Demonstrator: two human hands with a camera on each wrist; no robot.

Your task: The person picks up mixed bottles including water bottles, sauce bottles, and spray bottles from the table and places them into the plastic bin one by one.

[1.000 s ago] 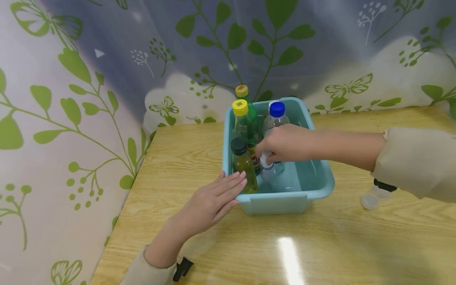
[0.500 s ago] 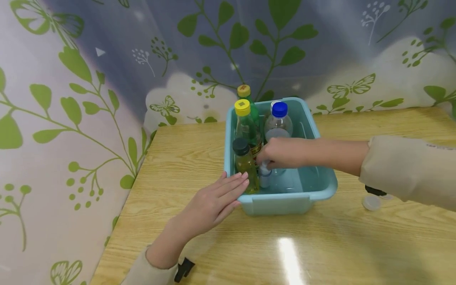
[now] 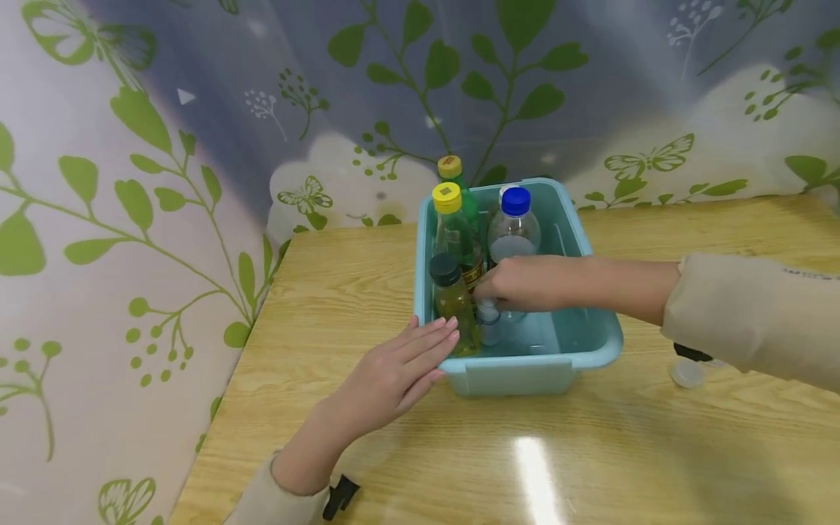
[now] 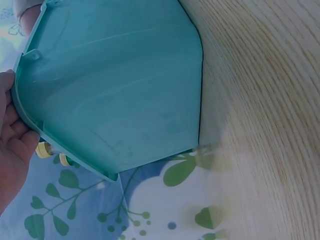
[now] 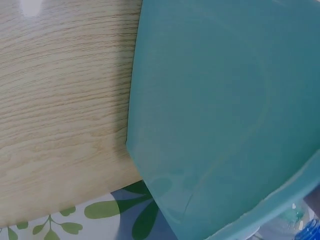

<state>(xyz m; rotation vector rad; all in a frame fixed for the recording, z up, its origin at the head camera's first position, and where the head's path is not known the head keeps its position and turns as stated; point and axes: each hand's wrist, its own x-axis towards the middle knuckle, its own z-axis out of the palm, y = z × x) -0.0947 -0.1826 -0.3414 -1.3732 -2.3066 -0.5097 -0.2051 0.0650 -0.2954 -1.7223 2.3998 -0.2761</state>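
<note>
A light blue plastic basin [image 3: 518, 379] stands on the table with several bottles upright in it. Reaching over its right side, my right hand [image 3: 534, 283] pinches the top of a small clear bottle [image 3: 489, 332] inside. My left hand [image 3: 390, 375] rests on the front left corner of the rim, fingers straight, their tips by an oil-coloured bottle with a dark cap [image 3: 445, 270]. The left wrist view shows that hand [image 4: 12, 145] against the basin's outer wall [image 4: 120, 90]. In the right wrist view the basin wall [image 5: 215, 100] fills much of the frame, and the hand is out of sight.
Behind stand a green glass bottle with a yellow cap [image 3: 447, 198], another yellow-capped green bottle [image 3: 450, 168] and a clear bottle with a blue cap [image 3: 515, 202]. Small clear round lids or cups [image 3: 686, 373] lie right of the basin. A patterned curtain [image 3: 367, 95] hangs behind the table.
My right hand has moved a little down and toward me, and the small bottle sits lower in the basin. The left hand has stayed on the rim.
</note>
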